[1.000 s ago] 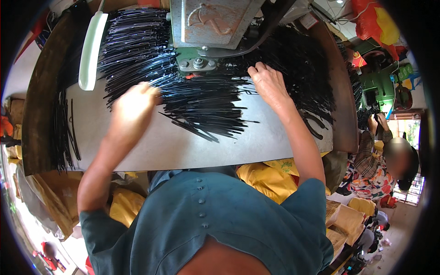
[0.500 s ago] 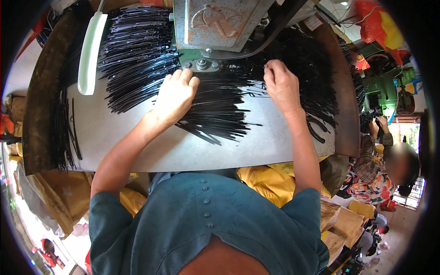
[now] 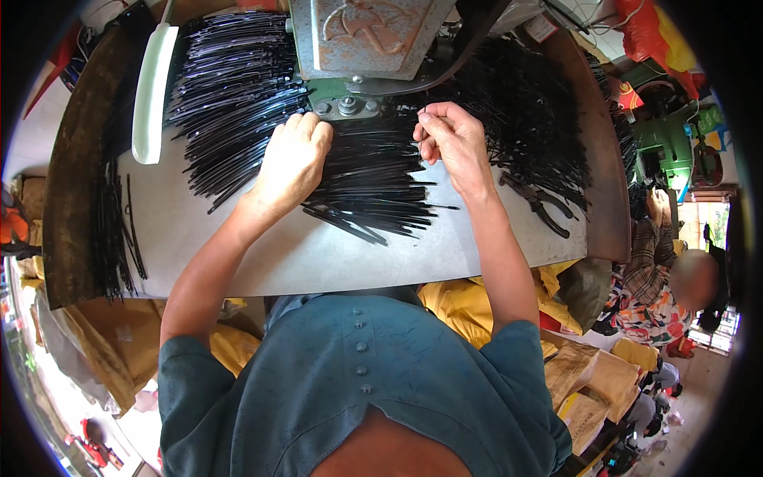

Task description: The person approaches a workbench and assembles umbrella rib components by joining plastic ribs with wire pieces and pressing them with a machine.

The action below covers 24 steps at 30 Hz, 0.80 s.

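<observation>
My left hand [image 3: 292,159] is closed at the front of the machine's bolted base plate [image 3: 347,108], its fingertips hidden; I cannot make out what they hold. To its right, my right hand [image 3: 455,143] pinches a thin dark rod between thumb and fingers, with the other fingers curled. Between and just below the hands lies a bundle of thin black rods [image 3: 373,179], fanned out across the pale metal tabletop. Left of my left hand spreads a large layered pile of similar rods [image 3: 238,103]. A tangled dark heap of rods [image 3: 528,111] lies beyond my right hand.
Dark-handled pliers [image 3: 544,205] lie right of my right forearm. A grey machine head [image 3: 366,36] hangs over the work. A white lamp [image 3: 155,95] stands at left. Curved brown side walls [image 3: 75,175] edge the table. At far right, a co-worker [image 3: 664,278] sits at a green machine.
My right hand has moved left, toward the bundle, with a thin rod now visible in its pinch. My left hand has shifted slightly. The pliers show more fully.
</observation>
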{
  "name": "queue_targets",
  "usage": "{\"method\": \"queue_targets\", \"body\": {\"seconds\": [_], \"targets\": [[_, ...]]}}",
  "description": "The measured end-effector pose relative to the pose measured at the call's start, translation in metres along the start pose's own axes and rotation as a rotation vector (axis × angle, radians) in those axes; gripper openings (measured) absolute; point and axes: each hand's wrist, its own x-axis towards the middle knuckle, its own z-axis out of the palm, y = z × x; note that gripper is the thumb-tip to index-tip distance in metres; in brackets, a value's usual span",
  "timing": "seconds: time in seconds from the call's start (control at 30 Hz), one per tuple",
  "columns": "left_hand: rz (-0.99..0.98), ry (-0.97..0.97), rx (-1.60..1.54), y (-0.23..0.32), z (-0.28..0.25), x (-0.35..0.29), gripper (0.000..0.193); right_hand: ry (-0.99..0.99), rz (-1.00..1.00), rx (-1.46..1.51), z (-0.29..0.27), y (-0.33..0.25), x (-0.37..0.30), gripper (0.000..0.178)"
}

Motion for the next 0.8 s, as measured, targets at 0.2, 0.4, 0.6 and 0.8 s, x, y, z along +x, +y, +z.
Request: {"method": "queue_targets", "body": {"seconds": [0.2,0.4,0.6,0.8], "targets": [[-0.14,0.136,-0.408,0.009,-0.01,0.005,0.01,-0.06,0.081,0.117,0.008,0.002,0.0,0.011],[-0.425,0.135,-0.662,0.0,-0.012,0.007,0.014,-0.27,0.118,0.149,0.033,0.002,0.003,0.013],[-0.336,0.221,-0.449,-0.007,-0.004,0.012,0.014,-0.323,0.12,0.163,0.04,0.003,0.004,0.011],[-0.335,0.197,-0.454,-0.003,-0.003,0.015,0.015,-0.088,0.135,0.533,0.045,0.011,0.011,0.008]]}}
